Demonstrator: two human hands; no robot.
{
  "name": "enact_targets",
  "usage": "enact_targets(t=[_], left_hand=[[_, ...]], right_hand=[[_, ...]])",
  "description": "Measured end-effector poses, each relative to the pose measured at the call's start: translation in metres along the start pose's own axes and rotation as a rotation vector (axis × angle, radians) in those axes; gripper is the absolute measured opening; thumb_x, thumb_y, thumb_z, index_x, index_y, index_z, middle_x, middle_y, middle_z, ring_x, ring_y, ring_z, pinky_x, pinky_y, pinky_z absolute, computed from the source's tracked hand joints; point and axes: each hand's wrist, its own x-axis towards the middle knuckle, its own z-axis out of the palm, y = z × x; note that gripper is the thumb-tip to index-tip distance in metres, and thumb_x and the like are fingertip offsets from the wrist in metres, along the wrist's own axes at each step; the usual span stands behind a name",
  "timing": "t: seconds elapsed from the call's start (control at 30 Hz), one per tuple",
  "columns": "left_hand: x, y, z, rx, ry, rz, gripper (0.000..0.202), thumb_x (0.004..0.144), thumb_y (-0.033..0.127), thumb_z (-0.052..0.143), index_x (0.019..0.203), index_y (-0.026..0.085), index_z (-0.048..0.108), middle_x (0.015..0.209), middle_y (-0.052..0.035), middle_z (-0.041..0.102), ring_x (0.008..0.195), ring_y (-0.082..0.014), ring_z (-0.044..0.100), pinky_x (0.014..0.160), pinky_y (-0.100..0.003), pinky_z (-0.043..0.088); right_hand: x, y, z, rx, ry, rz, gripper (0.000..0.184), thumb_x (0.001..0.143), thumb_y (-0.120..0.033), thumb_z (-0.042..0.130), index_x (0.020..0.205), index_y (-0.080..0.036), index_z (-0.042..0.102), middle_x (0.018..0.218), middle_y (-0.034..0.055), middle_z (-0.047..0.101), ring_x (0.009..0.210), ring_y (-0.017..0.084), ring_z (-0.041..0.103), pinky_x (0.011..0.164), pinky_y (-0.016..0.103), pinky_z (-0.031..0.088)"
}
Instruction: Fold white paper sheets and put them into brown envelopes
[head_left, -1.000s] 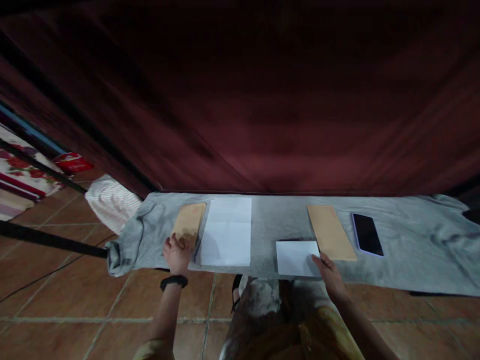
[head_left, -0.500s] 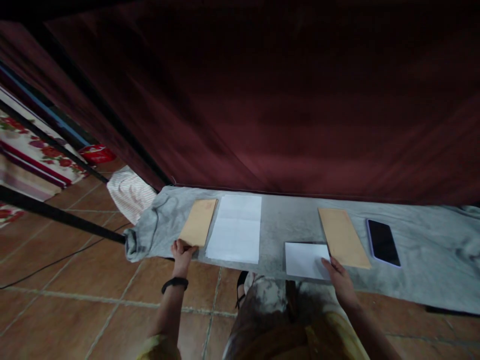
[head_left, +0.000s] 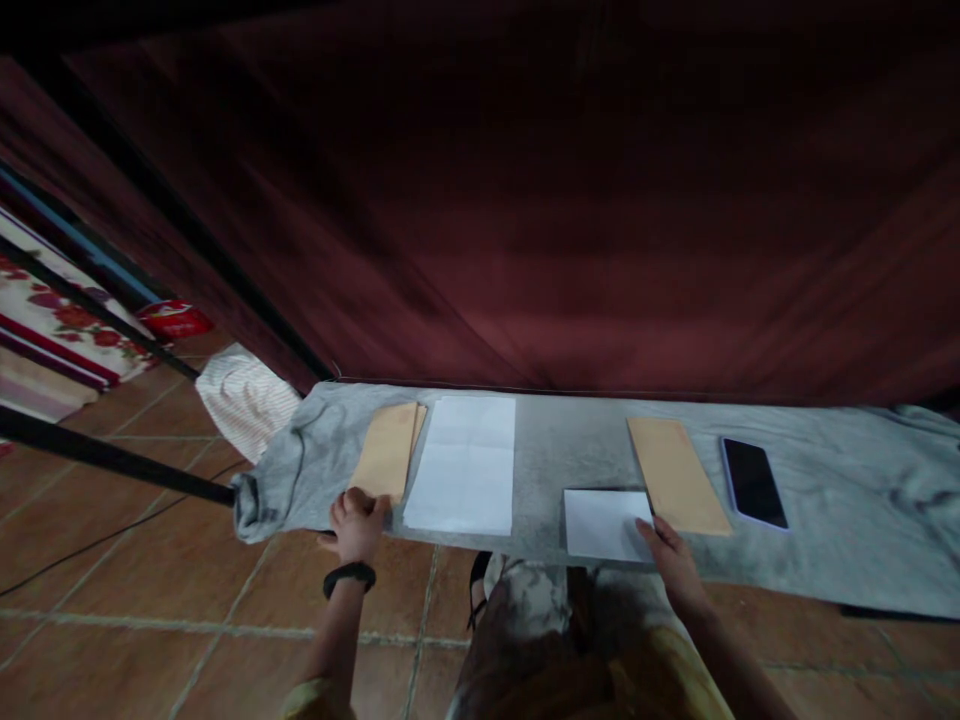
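Observation:
My left hand [head_left: 358,522] is closed at the near end of a stack of tan envelopes [head_left: 388,448]. The top envelope is shifted to the left, so the edge of another shows beneath it on the right. My right hand [head_left: 667,552] pinches the right edge of a folded white sheet [head_left: 606,524] lying by the front edge of the cloth. Between the hands rests a stack of white paper [head_left: 465,465]. Another tan envelope [head_left: 679,475] lies just beyond my right hand, beside the folded sheet.
A phone [head_left: 754,482] with a purple edge lies to the right. Grey cloth [head_left: 840,500] covers the narrow surface, with a dark red curtain [head_left: 525,230] behind it. Black metal bars [head_left: 112,465] and a striped cloth [head_left: 247,400] are at the left, above a tiled floor [head_left: 247,590].
My left hand has moved slightly left and towards me, dragging the top envelope off the one beneath. The view has shifted a little. My right hand stays on the folded sheet.

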Motion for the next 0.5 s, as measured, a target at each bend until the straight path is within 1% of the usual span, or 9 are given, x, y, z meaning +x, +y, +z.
enact_targets(t=[0.07, 0.1, 0.17, 0.23, 0.3, 0.37, 0.43, 0.5], left_hand=[[-0.001, 0.004, -0.004, 0.031, 0.023, 0.003, 0.058, 0.090, 0.046, 0.042, 0.140, 0.017, 0.044, 0.150, -0.0232, 0.044, 0.143, -0.0383, 0.034, 0.108, -0.070, 0.028], [0.000, 0.006, -0.007, 0.053, 0.039, 0.031, 0.059, 0.090, 0.045, 0.042, 0.140, 0.014, 0.045, 0.153, -0.0248, 0.041, 0.145, -0.0390, 0.032, 0.109, -0.069, 0.027], [0.003, 0.008, -0.011, 0.101, 0.046, 0.153, 0.062, 0.091, 0.042, 0.042, 0.143, 0.010, 0.043, 0.158, -0.0274, 0.033, 0.146, -0.0389, 0.032, 0.110, -0.063, 0.031], [0.007, 0.009, -0.015, 0.142, -0.004, 0.307, 0.061, 0.093, 0.036, 0.040, 0.148, 0.010, 0.039, 0.160, -0.0258, 0.031, 0.144, -0.0358, 0.037, 0.110, -0.054, 0.036], [0.012, 0.010, -0.018, 0.210, -0.069, 0.416, 0.057, 0.095, 0.032, 0.038, 0.149, 0.014, 0.039, 0.159, -0.0216, 0.037, 0.140, -0.0326, 0.043, 0.108, -0.048, 0.040], [0.018, 0.012, -0.022, 0.316, -0.125, 0.479, 0.052, 0.095, 0.027, 0.037, 0.145, 0.017, 0.046, 0.154, -0.0181, 0.046, 0.134, -0.0310, 0.050, 0.104, -0.045, 0.044], [0.024, 0.016, -0.029, 0.400, -0.175, 0.530, 0.044, 0.094, 0.024, 0.037, 0.133, 0.017, 0.057, 0.142, -0.0169, 0.057, 0.124, -0.0301, 0.057, 0.097, -0.042, 0.047], [0.031, 0.024, -0.039, 0.436, -0.187, 0.568, 0.036, 0.094, 0.023, 0.038, 0.117, 0.017, 0.064, 0.125, -0.0161, 0.066, 0.116, -0.0303, 0.061, 0.090, -0.040, 0.050]], right_hand=[[0.000, 0.000, 0.001, 0.010, -0.001, 0.001, 0.050, 0.056, -0.063, 0.079, 0.078, -0.018, 0.075, 0.079, 0.0061, 0.074, 0.080, 0.027, 0.067, 0.073, 0.035, 0.054], [0.000, 0.000, 0.001, 0.019, -0.010, 0.001, 0.051, 0.056, -0.064, 0.079, 0.079, -0.018, 0.076, 0.080, 0.0061, 0.074, 0.080, 0.027, 0.067, 0.073, 0.035, 0.055], [-0.001, -0.001, 0.002, 0.039, -0.039, -0.005, 0.054, 0.057, -0.065, 0.079, 0.082, -0.018, 0.076, 0.082, 0.0059, 0.075, 0.080, 0.026, 0.068, 0.073, 0.035, 0.055], [0.000, 0.000, 0.002, 0.052, -0.061, -0.014, 0.054, 0.057, -0.065, 0.079, 0.083, -0.018, 0.076, 0.082, 0.0053, 0.075, 0.079, 0.025, 0.068, 0.074, 0.035, 0.055], [0.001, 0.000, 0.002, 0.053, -0.052, -0.004, 0.054, 0.056, -0.065, 0.079, 0.081, -0.017, 0.075, 0.080, 0.0049, 0.074, 0.077, 0.024, 0.067, 0.073, 0.035, 0.054], [0.001, -0.001, 0.003, 0.043, -0.020, 0.015, 0.053, 0.055, -0.064, 0.079, 0.079, -0.017, 0.074, 0.079, 0.0053, 0.074, 0.077, 0.025, 0.068, 0.073, 0.035, 0.054], [0.002, -0.003, 0.004, 0.038, 0.017, 0.029, 0.052, 0.055, -0.063, 0.078, 0.079, -0.018, 0.074, 0.080, 0.0059, 0.075, 0.079, 0.026, 0.068, 0.074, 0.035, 0.054], [0.004, -0.005, 0.007, 0.056, 0.032, 0.044, 0.051, 0.055, -0.062, 0.077, 0.081, -0.018, 0.074, 0.081, 0.0056, 0.075, 0.080, 0.026, 0.069, 0.074, 0.035, 0.055]])
